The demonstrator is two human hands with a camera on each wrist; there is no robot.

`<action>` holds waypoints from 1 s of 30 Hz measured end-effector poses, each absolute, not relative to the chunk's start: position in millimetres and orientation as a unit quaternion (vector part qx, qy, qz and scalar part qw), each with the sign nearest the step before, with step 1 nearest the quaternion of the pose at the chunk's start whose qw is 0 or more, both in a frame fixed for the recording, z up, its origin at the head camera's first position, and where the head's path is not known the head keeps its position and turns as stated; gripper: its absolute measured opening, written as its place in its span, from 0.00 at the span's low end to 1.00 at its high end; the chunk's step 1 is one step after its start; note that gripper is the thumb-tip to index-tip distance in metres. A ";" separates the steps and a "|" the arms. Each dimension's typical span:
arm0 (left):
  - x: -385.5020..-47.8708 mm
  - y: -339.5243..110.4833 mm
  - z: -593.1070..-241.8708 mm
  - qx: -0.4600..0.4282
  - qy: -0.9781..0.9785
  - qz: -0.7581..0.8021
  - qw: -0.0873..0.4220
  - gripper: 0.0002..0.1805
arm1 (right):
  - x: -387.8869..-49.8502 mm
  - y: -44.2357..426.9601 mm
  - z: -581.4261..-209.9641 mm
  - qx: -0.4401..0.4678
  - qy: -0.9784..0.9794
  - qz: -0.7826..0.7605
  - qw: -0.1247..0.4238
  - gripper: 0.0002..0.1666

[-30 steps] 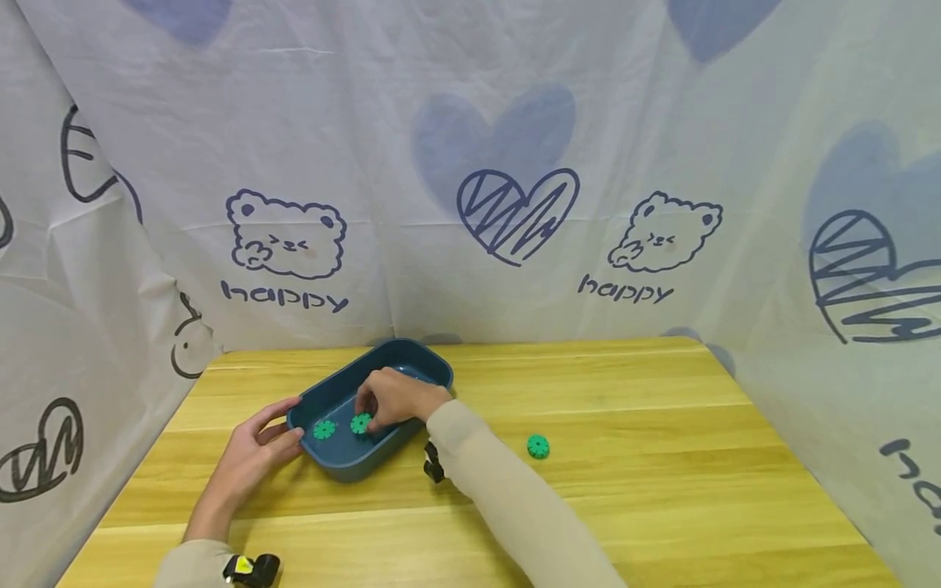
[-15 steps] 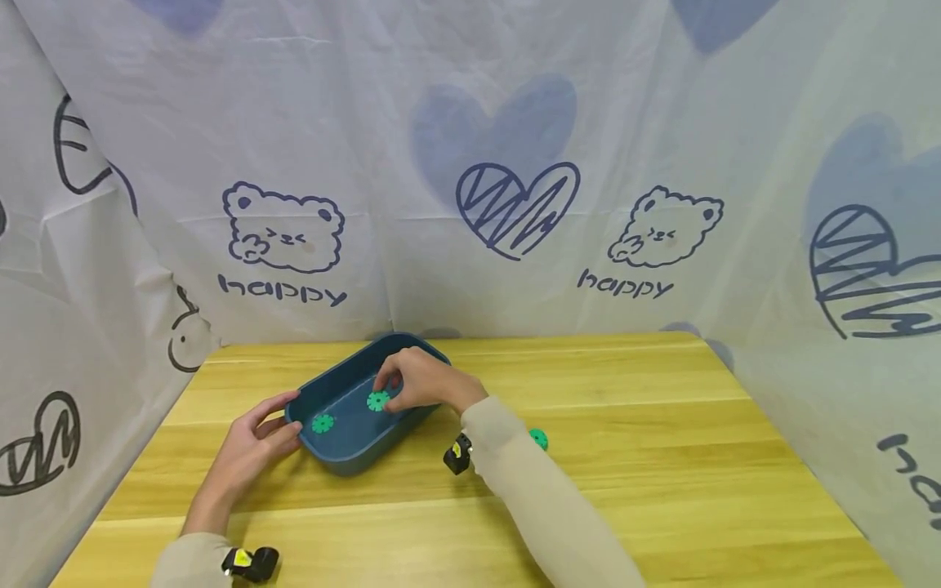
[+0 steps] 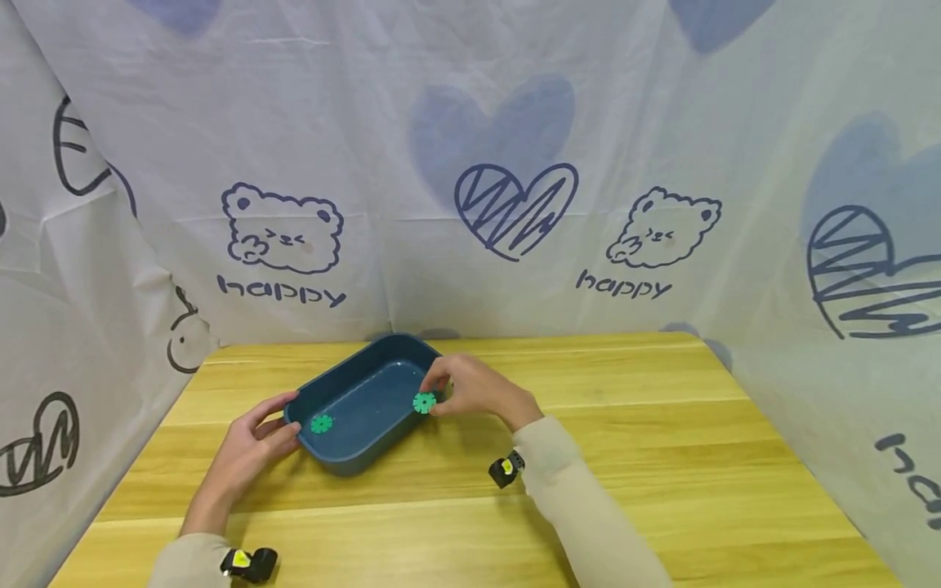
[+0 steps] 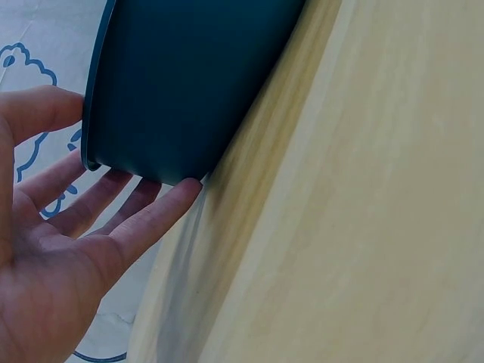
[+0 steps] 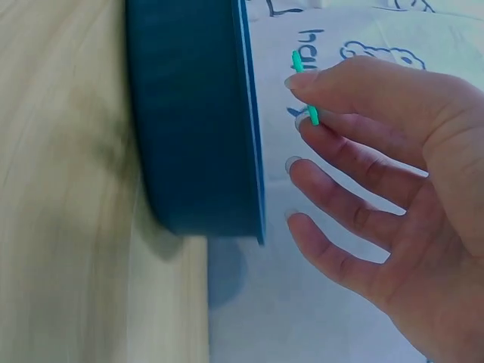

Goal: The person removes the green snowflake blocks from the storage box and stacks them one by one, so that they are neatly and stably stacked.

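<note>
My right hand (image 3: 474, 388) pinches a green interlocking toy disc (image 3: 424, 403) with a notched edge between thumb and fingertips. It holds the disc above the right long rim of a dark blue rectangular box (image 3: 345, 469). In the right wrist view the disc (image 5: 313, 113) shows edge-on, apart from the box wall (image 5: 193, 121). A second green disc (image 3: 321, 424) lies flat inside the box near its left end. My left hand (image 3: 250, 445) rests its fairly straight fingers on that end; in the left wrist view they touch the rim and outer wall (image 4: 181, 91).
The box stands on a light wooden table (image 3: 662, 457), towards its far left. A white curtain (image 3: 515, 310) with bear and heart drawings hangs behind the table and at both sides. A black wrist camera (image 3: 506, 469) is strapped to the right sleeve.
My right hand has lifted the disc from inside the box and moved right, to the rim. The disc lying on the table has become hidden by the right arm. The left hand stays put.
</note>
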State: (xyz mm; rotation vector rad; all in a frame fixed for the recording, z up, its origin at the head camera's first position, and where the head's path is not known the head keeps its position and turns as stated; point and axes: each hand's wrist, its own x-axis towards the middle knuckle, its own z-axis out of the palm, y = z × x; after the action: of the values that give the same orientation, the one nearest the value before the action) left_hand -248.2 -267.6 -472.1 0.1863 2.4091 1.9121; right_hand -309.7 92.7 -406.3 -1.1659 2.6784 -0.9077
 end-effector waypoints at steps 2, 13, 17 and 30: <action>-248.2 -267.3 -472.4 0.059 0.782 0.620 0.030 0.34 | -305.7 101.6 -404.4 -0.378 0.874 -0.302 0.039 0.13; -249.3 -267.2 -473.1 0.058 0.785 0.616 0.027 0.34 | -289.7 148.3 -410.2 -0.352 0.883 -0.311 0.015 0.12; -249.0 -267.8 -473.2 0.057 0.787 0.614 0.025 0.34 | -286.3 161.3 -413.3 -0.328 0.887 -0.324 0.022 0.13; -248.0 -267.1 -472.5 0.063 0.788 0.612 0.023 0.35 | -274.9 202.1 -429.5 -0.293 0.903 -0.313 0.021 0.13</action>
State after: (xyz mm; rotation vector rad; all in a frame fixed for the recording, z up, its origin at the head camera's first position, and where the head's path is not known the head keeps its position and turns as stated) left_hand -248.0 -267.1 -472.5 0.1947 2.4395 1.8969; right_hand -274.9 202.1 -429.5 -0.9085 2.8004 -0.9705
